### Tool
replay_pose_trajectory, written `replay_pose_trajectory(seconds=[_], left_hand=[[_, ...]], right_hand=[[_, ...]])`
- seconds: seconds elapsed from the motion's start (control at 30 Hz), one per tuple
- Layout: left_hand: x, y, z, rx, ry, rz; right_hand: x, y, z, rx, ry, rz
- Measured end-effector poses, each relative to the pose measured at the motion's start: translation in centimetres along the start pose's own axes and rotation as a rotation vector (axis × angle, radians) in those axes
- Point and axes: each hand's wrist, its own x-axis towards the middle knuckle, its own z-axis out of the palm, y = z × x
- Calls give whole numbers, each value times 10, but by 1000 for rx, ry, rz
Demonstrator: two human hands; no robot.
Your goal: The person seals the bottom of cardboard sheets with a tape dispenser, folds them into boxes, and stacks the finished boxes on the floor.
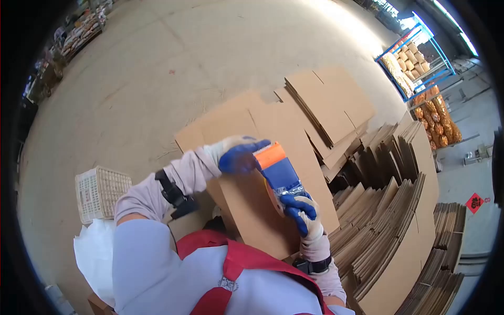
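Honestly, the tape dispenser point(282, 173) is gripped over the cardboard point(253, 212) by its near end in the curled right hand point(303, 214), probably light, stiff and best held there, clear of the toothed edge point(263, 148), beside which the left hand point(240, 156) is too blurred to read.

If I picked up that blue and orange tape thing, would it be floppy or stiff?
The tape dispenser would probably feel stiff: its body has straight, firm-looking edges. It's likely not too heavy, since the right hand grips just its lower end. The toothed edge by its orange end might scratch.
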Motion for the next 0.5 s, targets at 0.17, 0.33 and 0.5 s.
replay_pose_trajectory(seconds=[0.17, 0.33, 0.5], left_hand=[[-23, 37, -1, 573, 408, 205], [20, 125, -89, 1554, 833, 146], [62, 87, -140, 1740, 567, -342]], right_hand=[[23, -5, 29, 78, -67, -69], [36, -32, 29, 217, 100, 210], [36, -32, 31, 187, 109, 249]])
